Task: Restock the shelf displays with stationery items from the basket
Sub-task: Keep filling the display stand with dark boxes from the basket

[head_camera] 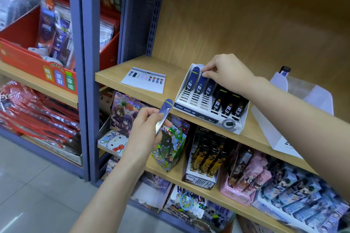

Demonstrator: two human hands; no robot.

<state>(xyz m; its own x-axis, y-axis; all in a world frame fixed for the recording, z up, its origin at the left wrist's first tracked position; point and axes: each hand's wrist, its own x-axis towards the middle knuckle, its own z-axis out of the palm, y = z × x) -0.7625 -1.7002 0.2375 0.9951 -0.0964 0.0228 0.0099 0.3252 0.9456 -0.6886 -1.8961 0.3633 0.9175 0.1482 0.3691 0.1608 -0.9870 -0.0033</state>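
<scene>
A white slotted display tray [197,111] stands on the upper wooden shelf [132,60]. Its left slots hold blue lead cases [192,81] and its right slots hold black ones [230,105]. My right hand [225,73] reaches over the back of the tray and pinches the top of a blue case [200,84] in the second slot. My left hand [145,128] is below the shelf's front edge and grips one or more blue cases [163,113], tilted up to the right. The basket is out of view.
A white printed card [144,79] lies on the shelf left of the tray. A white open carton [295,111] stands at the right. Lower shelves carry card boxes [170,145]; red bins [37,51] fill the left unit behind a blue post [83,73].
</scene>
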